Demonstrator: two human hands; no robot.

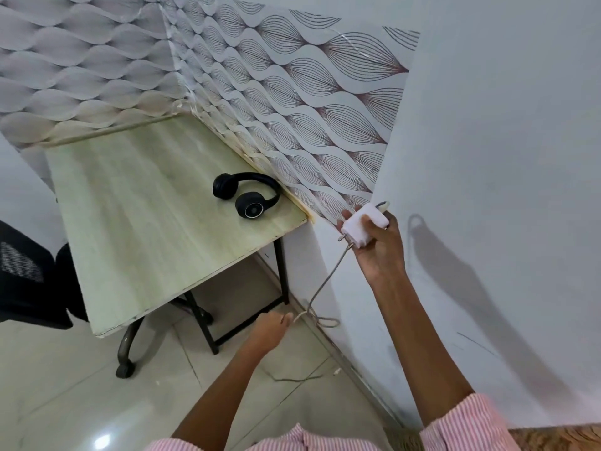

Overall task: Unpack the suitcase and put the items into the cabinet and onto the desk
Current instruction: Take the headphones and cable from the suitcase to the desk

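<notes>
My right hand [380, 252] grips a white charger plug [364, 224] in the air, just right of the desk's near right corner, its metal pins pointing left. A grey cable [325, 281] hangs from the charger down to my left hand [271, 330], which pinches it low beside the desk leg; the cable's loose end trails on the floor. A pair of black headphones [247, 195] lies on the light wooden desk [146, 222] near its right edge, against the wall. The suitcase and the cabinet are out of view.
A black mesh office chair [29, 275] stands left of the desk. Patterned wallpaper [292, 92] covers the walls behind the desk, and a plain white wall [504, 157] runs close along my right. The floor is glossy tile. A brown patterned surface [559, 439] shows at the bottom right.
</notes>
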